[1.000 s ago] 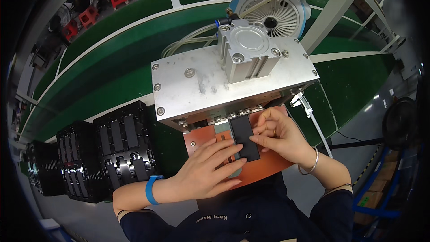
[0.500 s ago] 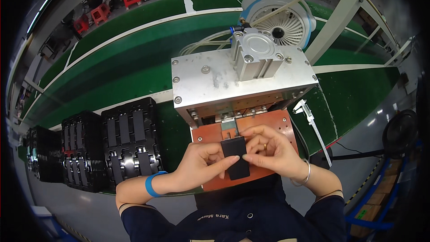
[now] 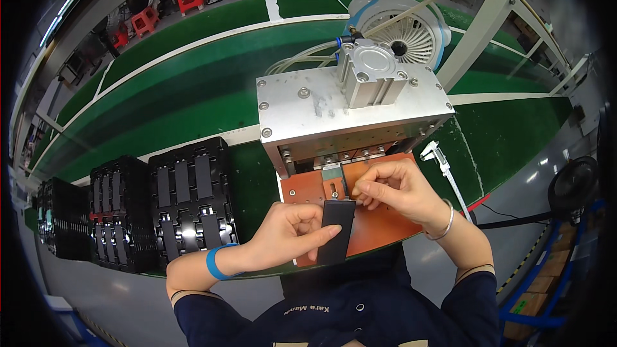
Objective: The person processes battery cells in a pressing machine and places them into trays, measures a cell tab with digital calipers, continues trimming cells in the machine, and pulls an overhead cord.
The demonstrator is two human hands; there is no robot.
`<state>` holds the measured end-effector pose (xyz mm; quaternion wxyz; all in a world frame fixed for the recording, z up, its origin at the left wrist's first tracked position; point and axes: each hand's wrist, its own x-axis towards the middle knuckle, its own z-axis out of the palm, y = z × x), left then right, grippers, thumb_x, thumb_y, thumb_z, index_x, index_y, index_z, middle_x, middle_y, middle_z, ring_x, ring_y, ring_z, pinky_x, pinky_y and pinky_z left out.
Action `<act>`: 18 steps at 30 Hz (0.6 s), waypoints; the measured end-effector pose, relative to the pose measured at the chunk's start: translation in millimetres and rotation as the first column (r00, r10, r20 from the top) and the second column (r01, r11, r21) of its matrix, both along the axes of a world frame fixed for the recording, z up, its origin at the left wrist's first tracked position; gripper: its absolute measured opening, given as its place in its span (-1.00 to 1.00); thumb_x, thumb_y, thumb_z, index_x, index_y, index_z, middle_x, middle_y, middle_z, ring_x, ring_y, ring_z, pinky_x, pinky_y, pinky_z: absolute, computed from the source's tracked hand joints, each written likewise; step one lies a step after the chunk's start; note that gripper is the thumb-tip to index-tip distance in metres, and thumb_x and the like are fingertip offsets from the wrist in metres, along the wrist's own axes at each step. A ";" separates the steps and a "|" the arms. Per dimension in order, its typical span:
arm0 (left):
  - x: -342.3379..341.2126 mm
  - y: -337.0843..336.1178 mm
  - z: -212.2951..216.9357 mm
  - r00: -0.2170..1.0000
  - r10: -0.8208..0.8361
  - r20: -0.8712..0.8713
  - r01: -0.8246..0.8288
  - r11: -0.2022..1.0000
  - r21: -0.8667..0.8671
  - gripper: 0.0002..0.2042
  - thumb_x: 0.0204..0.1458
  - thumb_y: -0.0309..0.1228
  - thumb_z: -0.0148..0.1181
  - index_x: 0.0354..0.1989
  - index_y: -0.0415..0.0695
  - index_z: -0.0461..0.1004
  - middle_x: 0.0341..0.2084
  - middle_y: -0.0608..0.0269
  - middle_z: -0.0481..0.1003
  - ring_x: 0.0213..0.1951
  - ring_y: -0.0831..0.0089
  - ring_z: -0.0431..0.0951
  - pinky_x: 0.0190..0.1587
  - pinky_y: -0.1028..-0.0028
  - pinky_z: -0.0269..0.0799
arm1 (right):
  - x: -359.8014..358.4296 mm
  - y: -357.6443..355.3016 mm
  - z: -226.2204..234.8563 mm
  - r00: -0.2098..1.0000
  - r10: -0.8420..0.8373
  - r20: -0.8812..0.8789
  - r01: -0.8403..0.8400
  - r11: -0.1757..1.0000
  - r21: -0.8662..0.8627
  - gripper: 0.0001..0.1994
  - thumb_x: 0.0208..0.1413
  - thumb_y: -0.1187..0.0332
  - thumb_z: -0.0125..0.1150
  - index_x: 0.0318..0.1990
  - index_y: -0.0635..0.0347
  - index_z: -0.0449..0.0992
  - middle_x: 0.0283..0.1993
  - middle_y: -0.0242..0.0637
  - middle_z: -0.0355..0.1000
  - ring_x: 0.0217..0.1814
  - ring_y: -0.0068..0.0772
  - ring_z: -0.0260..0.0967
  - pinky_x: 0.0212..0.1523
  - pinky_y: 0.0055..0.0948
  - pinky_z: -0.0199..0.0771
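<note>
From where I stood, three stacks of black trays (image 3: 175, 215) occupied the left end of the green tabletop (image 3: 247, 170), reaching its near edge. Next came the left hand (image 3: 289, 234), closed on a flat black block (image 3: 336, 249), thumb on its upper face and fingers curled at its left side. The block was held over the near edge of an orange plate (image 3: 379, 234), in front of a metal press (image 3: 312, 93). The right hand (image 3: 393, 189) had thumb and fingers drawn nearly together by the block's far right corner; whether they gripped anything, I could not tell. Behind the press stood a pale fan (image 3: 421, 32). Furthest right, a caliper (image 3: 454, 187) lay slantwise, its beam running toward the tabletop's near edge.
</note>
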<state>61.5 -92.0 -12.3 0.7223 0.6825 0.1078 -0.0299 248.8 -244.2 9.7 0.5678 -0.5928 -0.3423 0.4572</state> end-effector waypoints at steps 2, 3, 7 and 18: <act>-1.2 -2.0 3.5 1.000 0.024 -0.005 -0.025 1.000 -0.020 -0.77 0.12 -0.39 0.21 -0.54 -0.21 0.45 -0.79 0.35 0.48 -0.73 0.73 0.45 -0.73 0.72 0.18 | 3.9 -0.7 5.2 0.987 0.157 -0.044 -0.162 0.978 -0.133 -0.77 0.16 0.28 0.26 -0.24 0.31 0.60 -0.38 -0.36 0.53 -0.38 -0.65 0.45 -0.32 -0.65 0.47; -0.2 -3.0 5.4 0.999 0.042 -0.003 -0.042 0.998 -0.037 -0.77 0.12 -0.39 0.21 -0.55 -0.21 0.45 -0.79 0.36 0.47 -0.74 0.73 0.44 -0.74 0.72 0.17 | 3.6 -1.7 5.0 0.983 0.183 -0.024 -0.184 0.973 -0.141 -0.77 0.14 0.28 0.28 -0.23 0.30 0.61 -0.38 -0.36 0.53 -0.39 -0.65 0.45 -0.34 -0.67 0.46; 0.2 -1.8 1.1 1.000 0.010 0.007 -0.010 1.000 -0.013 -0.75 0.11 -0.38 0.22 -0.58 -0.19 0.43 -0.81 0.37 0.46 -0.76 0.74 0.42 -0.73 0.72 0.17 | 6.0 -2.6 1.9 0.974 0.221 -0.050 -0.226 0.969 -0.102 -0.77 0.12 0.28 0.30 -0.26 0.31 0.62 -0.41 -0.36 0.53 -0.41 -0.65 0.45 -0.34 -0.67 0.46; 0.3 -2.7 0.7 0.997 -0.077 -0.016 0.077 0.997 -0.009 -0.69 0.12 -0.36 0.22 -0.65 -0.14 0.37 -0.83 0.37 0.44 -0.76 0.76 0.40 -0.71 0.72 0.16 | 8.1 -7.2 -2.9 0.969 0.245 -0.017 -0.246 0.968 -0.047 -0.87 0.08 0.46 0.22 -0.33 0.38 0.60 -0.40 -0.27 0.55 -0.37 -0.60 0.49 -0.26 -0.63 0.50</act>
